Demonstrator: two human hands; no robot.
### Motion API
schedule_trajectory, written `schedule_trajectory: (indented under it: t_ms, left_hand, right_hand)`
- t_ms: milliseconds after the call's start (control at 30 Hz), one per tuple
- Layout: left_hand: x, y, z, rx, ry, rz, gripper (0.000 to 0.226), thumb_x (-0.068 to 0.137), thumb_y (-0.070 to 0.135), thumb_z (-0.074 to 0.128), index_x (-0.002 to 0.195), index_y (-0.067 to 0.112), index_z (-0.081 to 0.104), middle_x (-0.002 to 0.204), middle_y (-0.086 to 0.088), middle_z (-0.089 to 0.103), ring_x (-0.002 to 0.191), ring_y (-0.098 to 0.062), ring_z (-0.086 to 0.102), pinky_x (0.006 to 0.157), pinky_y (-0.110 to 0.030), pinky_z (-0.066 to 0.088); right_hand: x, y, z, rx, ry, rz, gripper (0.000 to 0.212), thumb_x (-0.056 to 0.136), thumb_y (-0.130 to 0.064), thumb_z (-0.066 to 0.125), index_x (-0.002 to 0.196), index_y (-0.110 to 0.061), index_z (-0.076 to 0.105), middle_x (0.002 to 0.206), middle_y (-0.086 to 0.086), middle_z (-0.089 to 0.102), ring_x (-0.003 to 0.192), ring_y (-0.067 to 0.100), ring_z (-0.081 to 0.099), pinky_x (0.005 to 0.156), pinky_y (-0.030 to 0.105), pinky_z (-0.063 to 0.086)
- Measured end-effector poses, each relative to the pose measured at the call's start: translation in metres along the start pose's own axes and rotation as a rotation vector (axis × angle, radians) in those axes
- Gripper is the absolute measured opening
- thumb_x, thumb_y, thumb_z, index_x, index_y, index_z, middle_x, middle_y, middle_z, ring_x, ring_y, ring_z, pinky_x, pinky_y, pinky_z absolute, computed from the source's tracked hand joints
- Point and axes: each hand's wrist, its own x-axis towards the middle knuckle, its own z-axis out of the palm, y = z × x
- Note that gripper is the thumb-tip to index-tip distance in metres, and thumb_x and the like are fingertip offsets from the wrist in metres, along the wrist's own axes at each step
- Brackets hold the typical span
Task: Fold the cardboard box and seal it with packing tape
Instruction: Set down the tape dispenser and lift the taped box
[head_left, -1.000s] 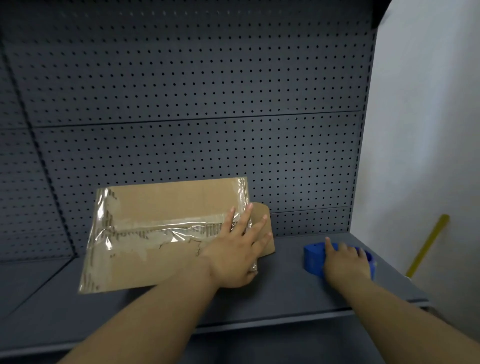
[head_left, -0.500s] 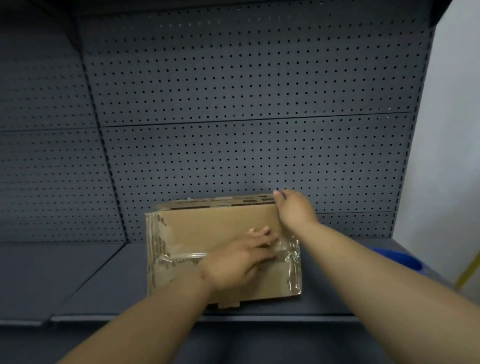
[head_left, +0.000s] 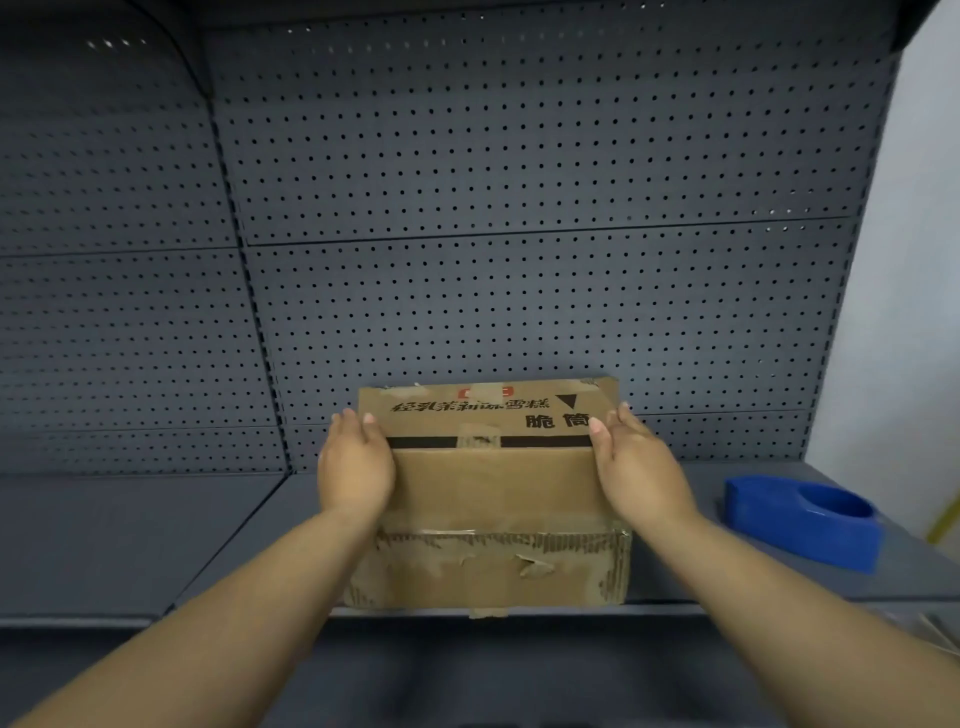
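A worn brown cardboard box (head_left: 493, 488) stands squared up on the dark shelf (head_left: 156, 540), near its front edge. Its two top flaps lie down with a dark slit between them, bridged by an old scrap of tape; the far flap carries black print. My left hand (head_left: 356, 467) presses against the box's left side at the top, and my right hand (head_left: 636, 467) presses the right side, so the box is clamped between them. A blue tape dispenser (head_left: 802, 519) sits on the shelf to the right, apart from the box.
A dark pegboard wall (head_left: 519, 208) rises right behind the box. A white wall (head_left: 904, 312) closes the right end of the shelf, with a yellow strip at its base. The shelf runs on to the left of the box.
The box went from a flattened sheet to a squared-up box with its flaps down. My right hand left the dispenser, and both hands moved onto the box's sides.
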Motion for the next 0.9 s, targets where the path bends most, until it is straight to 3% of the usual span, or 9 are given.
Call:
schedule_trajectory:
  t_ms: [100, 167, 300, 467, 567, 633, 767, 833, 900]
  left_hand:
    - [0.009, 0.000, -0.010, 0.207, -0.122, 0.034, 0.039, 0.099, 0.023, 0.026, 0.114, 0.001, 0.055, 0.123, -0.020, 0.055, 0.110, -0.035, 0.051, 0.085, -0.041, 0.043]
    - [0.015, 0.001, -0.016, 0.291, -0.205, 0.056, 0.039, 0.099, 0.025, 0.026, 0.108, 0.004, 0.057, 0.109, -0.018, 0.059, 0.096, -0.033, 0.056, 0.072, -0.035, 0.040]
    - [0.027, 0.005, -0.030, 0.252, -0.420, 0.014, 0.031, 0.098, 0.027, 0.035, 0.102, 0.005, 0.057, 0.099, -0.013, 0.060, 0.093, -0.028, 0.056, 0.074, -0.033, 0.040]
    - [0.056, 0.010, -0.050, -0.081, -0.710, -0.262, 0.030, 0.095, 0.032, 0.047, 0.095, 0.004, 0.059, 0.095, -0.015, 0.062, 0.086, -0.027, 0.057, 0.076, -0.036, 0.045]
    - [0.070, 0.009, -0.044, -0.159, -0.668, -0.366, 0.037, 0.093, 0.041, 0.047, 0.103, 0.007, 0.058, 0.102, -0.015, 0.065, 0.088, -0.031, 0.063, 0.076, -0.040, 0.053]
    - [0.077, 0.008, -0.036, -0.203, -0.649, -0.402, 0.042, 0.092, 0.045, 0.046, 0.103, 0.007, 0.058, 0.101, -0.018, 0.067, 0.089, -0.034, 0.065, 0.080, -0.044, 0.055]
    - [0.080, 0.010, -0.022, -0.359, -0.635, -0.480, 0.044, 0.094, 0.042, 0.043, 0.100, 0.002, 0.060, 0.080, -0.018, 0.067, 0.066, -0.030, 0.064, 0.060, -0.036, 0.053]
    - [0.074, 0.011, -0.020, -0.425, -0.623, -0.487, 0.043, 0.096, 0.039, 0.042, 0.102, 0.001, 0.060, 0.077, -0.018, 0.066, 0.062, -0.029, 0.063, 0.055, -0.033, 0.052]
    - [0.072, 0.009, -0.022, -0.475, -0.632, -0.492, 0.041, 0.095, 0.037, 0.044, 0.106, 0.000, 0.060, 0.079, -0.020, 0.067, 0.067, -0.031, 0.065, 0.062, -0.037, 0.054]
  right_hand:
    - [0.000, -0.001, -0.003, -0.099, -0.069, 0.001, 0.056, 0.104, -0.034, 0.017, 0.147, -0.002, 0.028, 0.160, 0.011, 0.016, 0.144, 0.024, 0.026, 0.111, 0.033, 0.028]
    - [0.004, -0.004, -0.004, -0.137, -0.111, 0.034, 0.055, 0.104, -0.032, 0.016, 0.146, 0.000, 0.029, 0.159, 0.015, 0.015, 0.142, 0.029, 0.030, 0.110, 0.037, 0.031]
    - [0.013, -0.015, -0.018, -0.195, -0.255, 0.093, 0.052, 0.104, -0.031, 0.020, 0.145, -0.002, 0.030, 0.158, 0.017, 0.018, 0.138, 0.032, 0.036, 0.107, 0.038, 0.033]
    - [0.029, -0.040, -0.065, 0.052, -0.407, 0.291, 0.052, 0.098, -0.042, 0.039, 0.141, -0.013, 0.039, 0.143, 0.013, 0.046, 0.110, 0.027, 0.052, 0.077, 0.032, 0.043]
    - [0.050, -0.042, -0.064, 0.059, -0.280, 0.381, 0.059, 0.098, -0.047, 0.036, 0.144, -0.009, 0.036, 0.147, 0.016, 0.041, 0.123, 0.034, 0.050, 0.091, 0.040, 0.043]
    - [0.060, -0.040, -0.053, 0.114, -0.293, 0.453, 0.061, 0.096, -0.051, 0.037, 0.140, -0.009, 0.039, 0.140, 0.017, 0.047, 0.116, 0.034, 0.054, 0.098, 0.043, 0.044]
    - [0.069, -0.042, -0.035, 0.294, -0.301, 0.525, 0.049, 0.098, -0.049, 0.034, 0.110, -0.007, 0.055, 0.088, 0.012, 0.063, 0.077, 0.026, 0.060, 0.072, 0.033, 0.047]
    - [0.070, -0.047, -0.028, 0.323, -0.258, 0.482, 0.041, 0.102, -0.040, 0.030, 0.104, -0.007, 0.055, 0.082, 0.009, 0.060, 0.077, 0.024, 0.058, 0.074, 0.033, 0.044]
    - [0.065, -0.050, -0.023, 0.344, -0.189, 0.447, 0.038, 0.102, -0.036, 0.030, 0.100, -0.007, 0.055, 0.077, 0.007, 0.059, 0.070, 0.020, 0.056, 0.066, 0.030, 0.041]
